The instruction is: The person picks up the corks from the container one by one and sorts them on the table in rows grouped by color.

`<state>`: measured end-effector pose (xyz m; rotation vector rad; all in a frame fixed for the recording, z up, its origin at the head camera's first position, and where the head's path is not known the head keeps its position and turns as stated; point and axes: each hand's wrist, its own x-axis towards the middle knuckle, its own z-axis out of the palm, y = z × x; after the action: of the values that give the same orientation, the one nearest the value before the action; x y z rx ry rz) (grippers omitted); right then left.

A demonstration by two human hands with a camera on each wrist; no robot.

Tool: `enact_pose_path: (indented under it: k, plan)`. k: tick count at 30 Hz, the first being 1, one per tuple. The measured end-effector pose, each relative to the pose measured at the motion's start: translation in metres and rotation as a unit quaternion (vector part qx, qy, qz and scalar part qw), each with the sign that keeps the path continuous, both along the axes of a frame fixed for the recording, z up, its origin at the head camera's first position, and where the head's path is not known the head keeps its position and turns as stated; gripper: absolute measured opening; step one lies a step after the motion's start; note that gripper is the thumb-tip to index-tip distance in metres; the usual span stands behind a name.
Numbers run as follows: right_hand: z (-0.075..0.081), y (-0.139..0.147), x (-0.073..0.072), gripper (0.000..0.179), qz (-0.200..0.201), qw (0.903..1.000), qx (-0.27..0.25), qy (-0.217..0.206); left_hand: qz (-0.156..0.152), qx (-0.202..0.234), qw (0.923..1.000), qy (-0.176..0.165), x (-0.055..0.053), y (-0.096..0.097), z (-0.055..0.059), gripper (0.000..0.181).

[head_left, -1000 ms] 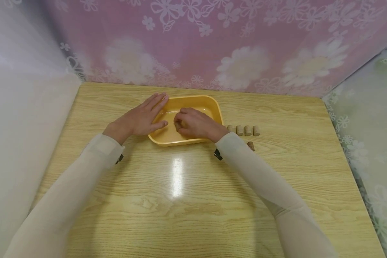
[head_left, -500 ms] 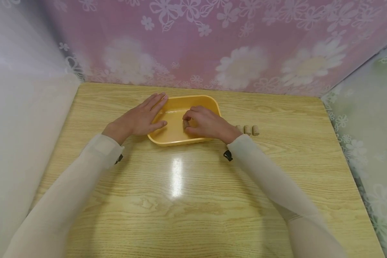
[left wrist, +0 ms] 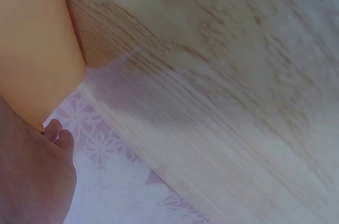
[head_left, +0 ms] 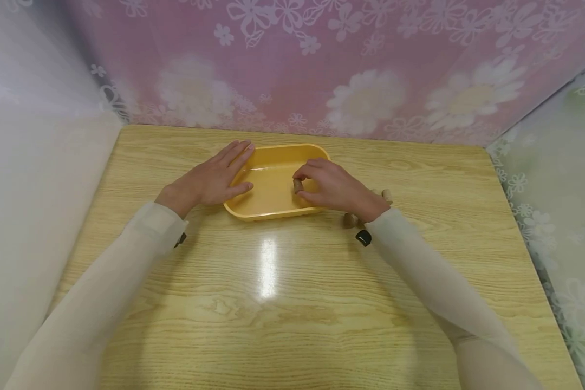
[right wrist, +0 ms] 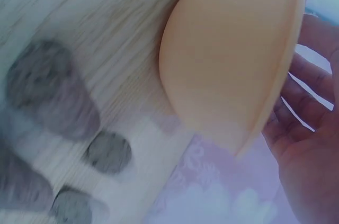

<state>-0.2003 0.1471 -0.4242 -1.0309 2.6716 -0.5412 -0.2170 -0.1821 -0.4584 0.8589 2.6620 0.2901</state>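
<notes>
A yellow plastic tray (head_left: pixel 268 215) lies on the wooden table in the head view. My left hand (head_left: pixel 212 176) rests on its left end, fingers stretched over the rim and thumb reaching inside. In the left wrist view, only part of that hand (left wrist: pixel 34 176) shows beside the tray's outer wall (left wrist: pixel 37 38). Over the tray's right part, my right hand (head_left: pixel 333 184) pinches a small brown cork (head_left: pixel 298 186) between thumb and fingers. The right wrist view has the hand (right wrist: pixel 312 166) behind the tray wall (right wrist: pixel 228 49), which hides the held cork.
Several corks stand on the table right of the tray, partly covered by my right wrist; one cork (head_left: pixel 387 196) shows past it. A nearer cork (head_left: pixel 349 220) lies below the wrist. The right wrist view shows a cork (right wrist: pixel 53 91) close up. A pink floral backdrop (head_left: pixel 292 70) rises behind the table.
My right hand has moved rightward inside the tray with the cork in its fingers, and its forearm has shifted right over the row of corks. The left hand has stayed put.
</notes>
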Motion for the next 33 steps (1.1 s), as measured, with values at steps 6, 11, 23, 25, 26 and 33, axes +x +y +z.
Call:
enact_pose_path:
  k: [6, 11, 23, 25, 26, 33]
  plan:
    - [0.004, 0.022, 0.005, 0.039, -0.028, 0.9995, 0.0, 0.012, -0.002, 0.005, 1.0, 0.0, -0.001, 0.001, 0.0, 0.09]
    - [0.006, 0.038, 0.01, 0.038, -0.048, 0.9983, -0.011, 0.029, -0.003, 0.001, 1.0, 0.0, -0.001, 0.002, 0.0, 0.09]
    - [0.007, 0.071, 0.023, 0.034, -0.066, 0.9964, -0.029, 0.044, -0.004, 0.003, 1.0, 0.003, 0.0, 0.0, -0.001, 0.091]
    - [0.006, 0.076, 0.024, 0.037, -0.073, 0.996, -0.026, 0.045, -0.004, 0.002, 1.0, 0.004, 0.0, 0.0, 0.0, 0.091]
    - [0.006, 0.079, 0.025, 0.038, -0.075, 0.9959, -0.024, 0.046, -0.003, 0.003, 1.0, 0.004, 0.0, 0.0, 0.0, 0.091]
    - [0.006, 0.097, 0.035, 0.039, -0.094, 0.9944, -0.013, 0.045, -0.003, 0.005, 1.0, 0.0, 0.0, 0.001, 0.001, 0.091]
